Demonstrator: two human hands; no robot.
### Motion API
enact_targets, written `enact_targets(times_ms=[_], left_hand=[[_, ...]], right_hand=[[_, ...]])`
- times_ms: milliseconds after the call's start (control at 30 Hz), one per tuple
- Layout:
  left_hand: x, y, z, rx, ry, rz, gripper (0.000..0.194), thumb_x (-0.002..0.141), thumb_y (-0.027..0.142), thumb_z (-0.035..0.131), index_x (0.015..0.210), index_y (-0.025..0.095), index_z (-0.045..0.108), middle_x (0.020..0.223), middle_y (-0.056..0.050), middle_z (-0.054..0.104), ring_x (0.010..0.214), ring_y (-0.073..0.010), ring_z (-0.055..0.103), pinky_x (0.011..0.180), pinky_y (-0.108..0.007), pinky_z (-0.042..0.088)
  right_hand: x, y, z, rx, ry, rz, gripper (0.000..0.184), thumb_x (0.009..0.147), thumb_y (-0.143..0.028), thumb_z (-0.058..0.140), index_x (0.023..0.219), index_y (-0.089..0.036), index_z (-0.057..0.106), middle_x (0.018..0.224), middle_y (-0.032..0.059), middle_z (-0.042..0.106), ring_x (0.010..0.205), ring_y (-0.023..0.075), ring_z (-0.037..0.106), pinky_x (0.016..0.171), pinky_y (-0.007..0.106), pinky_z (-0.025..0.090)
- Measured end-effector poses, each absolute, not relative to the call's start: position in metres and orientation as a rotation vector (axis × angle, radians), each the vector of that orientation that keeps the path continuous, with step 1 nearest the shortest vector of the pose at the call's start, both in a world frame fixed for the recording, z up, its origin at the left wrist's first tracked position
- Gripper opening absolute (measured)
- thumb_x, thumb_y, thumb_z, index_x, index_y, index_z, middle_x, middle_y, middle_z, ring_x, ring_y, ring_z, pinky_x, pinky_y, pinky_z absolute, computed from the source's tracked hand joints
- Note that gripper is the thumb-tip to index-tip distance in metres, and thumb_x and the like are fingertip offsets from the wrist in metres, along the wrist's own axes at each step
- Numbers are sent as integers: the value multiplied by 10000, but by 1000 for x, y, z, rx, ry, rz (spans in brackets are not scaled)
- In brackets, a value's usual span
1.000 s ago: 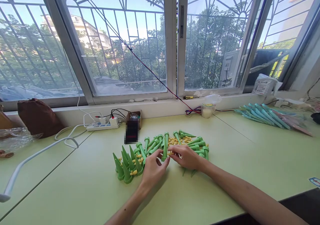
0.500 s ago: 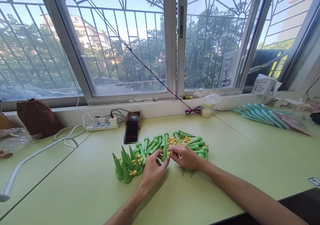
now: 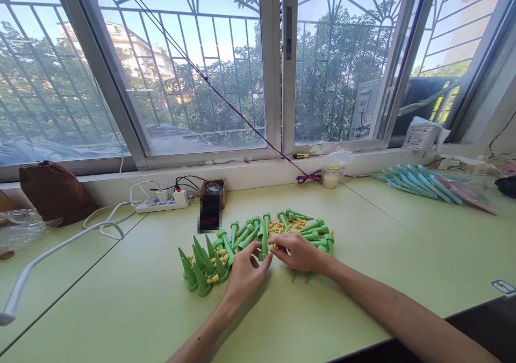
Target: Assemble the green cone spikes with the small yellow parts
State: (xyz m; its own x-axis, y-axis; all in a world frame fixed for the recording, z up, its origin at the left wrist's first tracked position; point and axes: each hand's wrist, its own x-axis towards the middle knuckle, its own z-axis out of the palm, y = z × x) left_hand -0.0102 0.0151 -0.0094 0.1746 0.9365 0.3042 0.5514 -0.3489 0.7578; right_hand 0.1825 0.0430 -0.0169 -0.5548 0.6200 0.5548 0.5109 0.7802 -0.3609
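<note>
Left hand (image 3: 247, 270) was palm-in, thumb and fingers curled in a grip. Right hand (image 3: 297, 251) reached in from the right, fingertips pinched. Both forearms angled inward, hands nearly touching.

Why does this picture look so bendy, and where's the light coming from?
In the head view: daylight enters through the windows, leaving a soft shadow beside the left forearm; the outer frames lean steeply, probably wide-angle distortion; a dark object is pixelated; the small yellow pieces lack fine detail.
</note>
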Motion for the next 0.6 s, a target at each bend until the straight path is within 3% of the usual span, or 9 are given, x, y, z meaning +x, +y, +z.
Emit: enact_targets(times_ms=[600], left_hand=[[-10, 15, -8, 2021, 1397, 1010, 272, 807, 422, 606, 907, 171, 645, 759, -2, 609, 544, -127, 508, 536, -259, 386]], right_hand=[[182, 42, -13, -853, -2332, 183, 117, 922, -158, 569, 995, -172, 659, 792, 30, 674, 694, 155, 591, 668, 240, 413]])
